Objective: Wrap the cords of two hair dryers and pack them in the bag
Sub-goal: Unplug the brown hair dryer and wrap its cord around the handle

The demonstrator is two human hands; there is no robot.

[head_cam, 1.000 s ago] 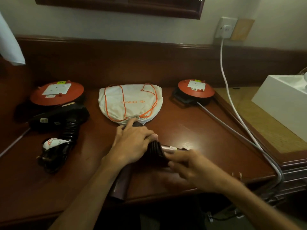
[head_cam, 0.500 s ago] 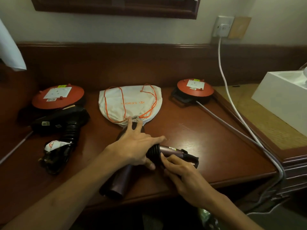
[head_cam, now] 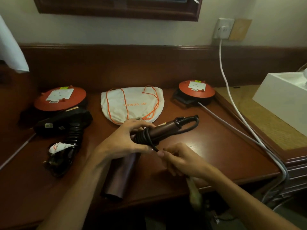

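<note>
From the head camera, a dark wooden table (head_cam: 207, 146) fills the middle of the scene. Near its front edge the left hand (head_cam: 123, 143) curls round the brown hair dryer (head_cam: 159, 131) where handle meets body, the handle pointing right and away, the barrel (head_cam: 119, 176) pointing down toward the near edge of the table. Several turns of the black cord (head_cam: 146, 136) already lie round the handle, and one loop runs out past the handle's far end and back. The right hand (head_cam: 179, 160) sits just right of the left one, thumb and fingers pinching the cord where it leaves the coil (the rest of the cord below this hand is blurred).

At the far middle of the table the white drawstring bag (head_cam: 132, 103) lies flat, its orange strings (head_cam: 126, 103) looped across its top; it is apart from both hands. To the left, the black hair dryer (head_cam: 66, 123) lies on the table with its cord bundled at the near end, beside a labelled tag (head_cam: 58, 146).

Two orange cable reels (head_cam: 60, 98) stand at the far left and far right (head_cam: 196, 89). A white cable (head_cam: 232, 100) drops from the wall socket (head_cam: 223, 28) and runs along the right edge of the table. A white box (head_cam: 282, 98) sits at the far right.
</note>
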